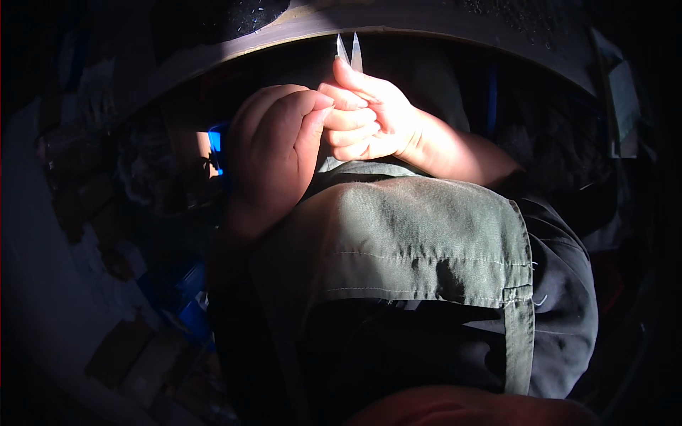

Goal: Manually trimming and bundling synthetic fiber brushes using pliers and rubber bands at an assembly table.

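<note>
My right hand (pixel 369 117) is closed in sunlight, its fingers curled into the palm. Two pointed metal blades of small scissors (pixel 356 55) stick up past its thumb, slightly spread; their handles are hidden in the grip. Close against its fingers is my left hand (pixel 280 138), mostly in shade. Thumb and forefinger of that hand are pinched together beside the right hand's knuckles. Whatever lies between those fingertips is too small or too hidden to make out. Both hands are held above my green-grey apron (pixel 426 220).
Beyond the hands runs the curved-looking edge of a table (pixel 312 32), close to the scissor tips. Blue objects (pixel 192 312) and brown boxes (pixel 121 348) sit in the dark at lower left. A pale panel (pixel 624 106) stands at the right.
</note>
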A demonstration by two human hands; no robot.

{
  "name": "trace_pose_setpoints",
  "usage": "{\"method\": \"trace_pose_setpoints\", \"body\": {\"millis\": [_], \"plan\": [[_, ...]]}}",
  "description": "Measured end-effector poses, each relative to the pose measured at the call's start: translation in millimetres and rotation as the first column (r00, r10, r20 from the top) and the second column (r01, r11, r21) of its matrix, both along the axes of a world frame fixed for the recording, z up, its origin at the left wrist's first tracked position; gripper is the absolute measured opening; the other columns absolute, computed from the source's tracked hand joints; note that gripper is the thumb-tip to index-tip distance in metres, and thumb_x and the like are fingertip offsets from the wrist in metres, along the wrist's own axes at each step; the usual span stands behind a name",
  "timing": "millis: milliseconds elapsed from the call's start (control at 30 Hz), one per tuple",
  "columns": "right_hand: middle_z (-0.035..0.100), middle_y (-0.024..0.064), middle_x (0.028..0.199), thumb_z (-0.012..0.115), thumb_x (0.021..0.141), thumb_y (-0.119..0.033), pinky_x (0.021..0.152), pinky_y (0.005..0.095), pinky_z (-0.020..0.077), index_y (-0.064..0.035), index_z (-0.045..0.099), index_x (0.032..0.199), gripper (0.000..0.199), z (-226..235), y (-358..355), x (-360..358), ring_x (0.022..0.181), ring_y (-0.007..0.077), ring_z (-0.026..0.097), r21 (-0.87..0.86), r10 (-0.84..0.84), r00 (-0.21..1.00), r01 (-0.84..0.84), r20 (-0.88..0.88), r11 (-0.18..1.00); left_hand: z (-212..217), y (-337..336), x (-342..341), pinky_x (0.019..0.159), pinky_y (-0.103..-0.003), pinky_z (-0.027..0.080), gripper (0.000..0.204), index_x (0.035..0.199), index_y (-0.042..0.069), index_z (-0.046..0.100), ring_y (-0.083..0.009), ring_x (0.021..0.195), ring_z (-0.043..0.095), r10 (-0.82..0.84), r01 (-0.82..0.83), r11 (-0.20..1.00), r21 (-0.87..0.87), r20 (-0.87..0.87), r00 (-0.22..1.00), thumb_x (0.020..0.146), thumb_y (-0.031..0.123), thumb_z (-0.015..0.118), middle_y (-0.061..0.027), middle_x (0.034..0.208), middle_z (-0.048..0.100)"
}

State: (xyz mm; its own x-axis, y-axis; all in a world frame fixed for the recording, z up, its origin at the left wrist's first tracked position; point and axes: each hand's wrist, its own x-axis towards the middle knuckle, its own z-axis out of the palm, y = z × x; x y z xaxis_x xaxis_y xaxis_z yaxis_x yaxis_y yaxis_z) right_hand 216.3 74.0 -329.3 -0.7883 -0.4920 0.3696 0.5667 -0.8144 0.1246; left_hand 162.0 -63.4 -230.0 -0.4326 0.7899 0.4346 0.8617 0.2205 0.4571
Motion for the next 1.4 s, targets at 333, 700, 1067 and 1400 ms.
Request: {"method": "trace_pose_setpoints", "body": {"millis": [333,700,1067,1400], "plan": [[0.033,-0.0041,0.053,0.036,0.101,-0.046,0.044,0.0211,0.0265,-0.0127,0.039,0.064,0.05,4,1,2,0.045,0.0057,0.026,0.071,-0.045,0.998,0.041,0.054,0.997,-3,1,-3,0.071,-0.04,0.05,0.011,0.088,0.003,0.058,-0.0306,0.076,0.061,-0.078,0.075,0.997,-0.036,-0.087,0.993,0.079,0.0,0.064,-0.0112,0.083,0.061],[0.035,-0.0036,0.053,0.037,0.1,-0.048,0.043,0.0213,0.0259,-0.0128,0.039,0.063,0.051,4,0,2,0.045,0.0058,0.027,0.07,-0.065,0.997,0.062,0.04,0.996,-7,3,-2,0.07,-0.039,0.049,0.011,0.088,0.002,0.058,-0.0312,0.076,0.06,-0.049,0.05,0.999,0.02,-0.041,0.998,0.079,-0.002,0.062,-0.0121,0.083,0.061],[0.035,-0.0037,0.053,0.037,0.1,-0.049,0.043,0.0213,0.0253,-0.0133,0.038,0.063,0.051,3,0,2,0.045,0.0063,0.027,0.05,-0.045,0.996,0.041,0.074,0.998,-9,3,0,0.072,-0.039,0.05,0.013,0.09,0.003,0.059,-0.0304,0.078,0.062,-0.021,0.022,0.999,0.024,-0.044,0.999,0.078,-0.001,0.065,-0.011,0.084,0.062],[0.035,-0.0037,0.053,0.038,0.1,-0.047,0.044,0.0219,0.0269,-0.0134,0.041,0.066,0.048,2,0,2,0.045,0.0069,0.028,0.079,-0.044,0.989,0.033,0.141,0.996,-15,4,-6,0.069,-0.04,0.049,0.013,0.089,0.004,0.057,-0.0309,0.076,0.06,-0.067,0.068,0.998,0.006,-0.116,0.991,0.079,0.0,0.063,-0.0109,0.083,0.061]]}}
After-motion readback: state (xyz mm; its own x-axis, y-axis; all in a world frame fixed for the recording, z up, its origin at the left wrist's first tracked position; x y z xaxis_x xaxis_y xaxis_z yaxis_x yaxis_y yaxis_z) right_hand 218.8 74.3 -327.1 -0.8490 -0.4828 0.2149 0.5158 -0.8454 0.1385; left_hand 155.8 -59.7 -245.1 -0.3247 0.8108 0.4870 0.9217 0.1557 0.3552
